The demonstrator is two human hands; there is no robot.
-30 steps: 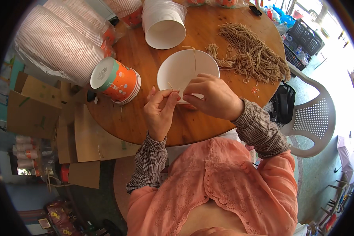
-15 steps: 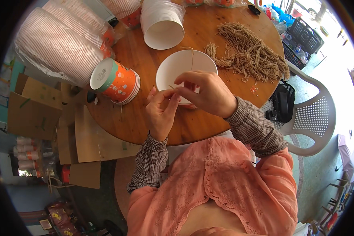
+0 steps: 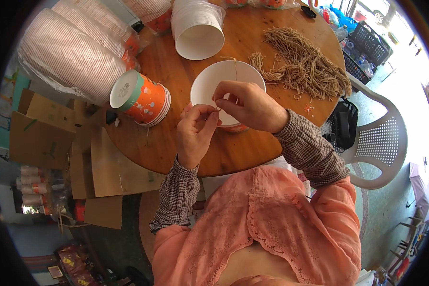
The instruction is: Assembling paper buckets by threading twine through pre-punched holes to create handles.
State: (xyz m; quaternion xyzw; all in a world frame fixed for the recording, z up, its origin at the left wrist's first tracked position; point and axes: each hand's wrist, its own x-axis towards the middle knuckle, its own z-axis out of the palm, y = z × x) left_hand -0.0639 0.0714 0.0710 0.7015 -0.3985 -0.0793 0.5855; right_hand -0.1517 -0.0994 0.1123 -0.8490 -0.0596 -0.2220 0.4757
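A white-lined paper bucket (image 3: 207,81) stands mouth up on the round wooden table, near its front edge. A tan string (image 3: 236,69) hangs over its far rim into the bucket. Above the near rim, my left hand (image 3: 195,131) pinches a string end between thumb and forefinger. My right hand (image 3: 252,105) is closed right beside it, fingertips pinching the same string. Little of the string shows between the fingers. To the right of the bucket lies a loose heap of tan strings (image 3: 305,62).
An upturned stack of orange and green paper buckets (image 3: 145,100) stands at left. Behind are white nested buckets (image 3: 200,40) and long plastic-wrapped stacks (image 3: 71,52). Cardboard boxes (image 3: 105,162) sit below the table's left edge. A pale plastic chair (image 3: 376,138) holding a black bag (image 3: 344,124) is at right.
My right fingers have curled in more and keep their pinch near the left fingertips. My left hand has turned slightly, its thumb and forefinger still together. The bucket has barely shifted.
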